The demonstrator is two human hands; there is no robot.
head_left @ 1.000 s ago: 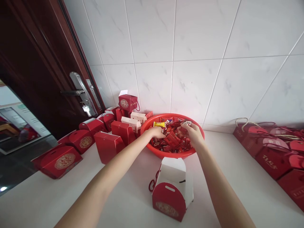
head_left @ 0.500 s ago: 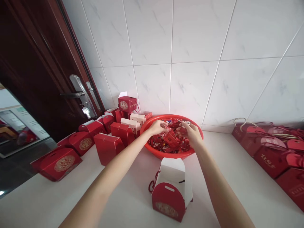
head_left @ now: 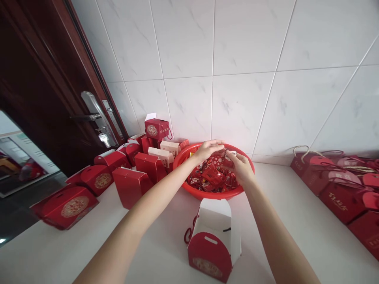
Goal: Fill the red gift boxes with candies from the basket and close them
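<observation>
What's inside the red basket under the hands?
Inside the red basket: a heap of small, mostly red wrapped packets, with one yellow bit at the left. The left hand and right hand cover parts; the lower layers and the basket's floor are hidden.

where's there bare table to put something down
Bare tabletop shows between the right forearm and the red packages at right, between the open box and the left forearm, and left of that forearm, in front of the grouped boxes. Crowded: the back left, where those boxes stand beside the red basket.
</observation>
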